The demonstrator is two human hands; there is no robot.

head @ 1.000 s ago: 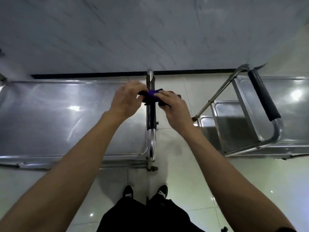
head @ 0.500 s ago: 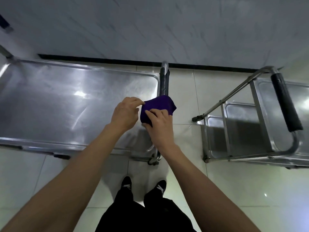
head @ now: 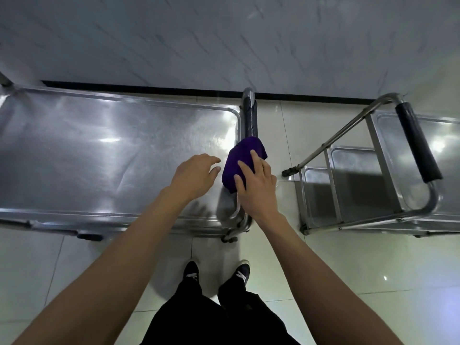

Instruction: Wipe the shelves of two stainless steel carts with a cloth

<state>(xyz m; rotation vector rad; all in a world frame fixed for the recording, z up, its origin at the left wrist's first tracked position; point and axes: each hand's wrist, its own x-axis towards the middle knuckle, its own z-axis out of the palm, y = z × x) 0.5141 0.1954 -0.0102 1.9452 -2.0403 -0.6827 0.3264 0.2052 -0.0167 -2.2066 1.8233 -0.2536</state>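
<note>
A folded purple cloth [head: 234, 160] is at the right end of the left steel cart's top shelf [head: 99, 150], over the cart's black-wrapped handle [head: 250, 115]. My right hand [head: 258, 192] holds the cloth, fingers lying across its top and the thumb hidden beneath. Just left of the cloth and apart from it, my left hand [head: 196, 175] hovers over the shelf with relaxed fingers and holds nothing. The second steel cart [head: 353, 175] stands to the right, its lower shelves showing under a handle with a black grip [head: 418, 145].
Both carts stand against a grey marbled wall [head: 224, 33] with a dark baseboard. A strip of pale tiled floor [head: 278, 135] separates them. My feet in dark shoes [head: 191, 272] are on the tiles in front of the left cart's right end.
My left hand has let go of the cloth and opened, drifting left over the shelf. My right hand keeps the cloth and has lowered toward the shelf's right end.
</note>
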